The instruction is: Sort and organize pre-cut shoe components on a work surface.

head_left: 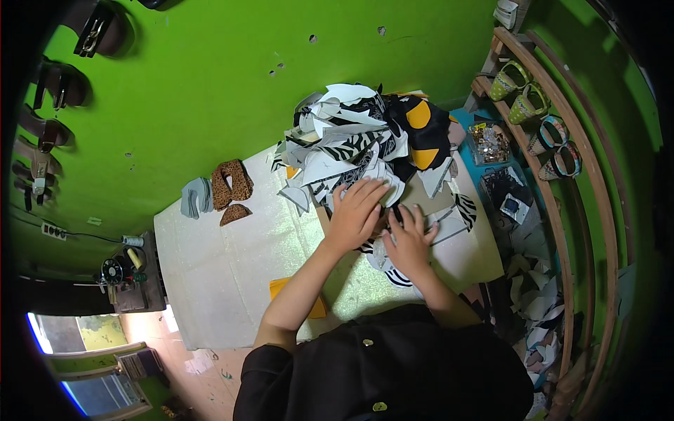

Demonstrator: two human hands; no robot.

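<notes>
A tall heap of cut material scraps (pixel 347 133), white, black and zebra-striped, lies on the pale table (pixel 217 274). My left hand (pixel 356 214) rests flat against the near side of this heap, fingers extended. Close beside it, my right hand (pixel 408 244) has its fingers spread over the lower scraps. Neither hand visibly grips a piece; what lies under the palms is hidden. A zebra-striped piece (pixel 465 210) sits right of my right hand. Black pieces with yellow-orange patches (pixel 421 116) top the heap's right side.
Leopard-print pieces (pixel 232 184) and grey pieces (pixel 196 198) lie at the table's left. An orange sheet (pixel 279 286) is partly under my left forearm. On the right, a wooden rack (pixel 562 203) holds shoes. A box of shiny small parts (pixel 489 144) stands beside the table.
</notes>
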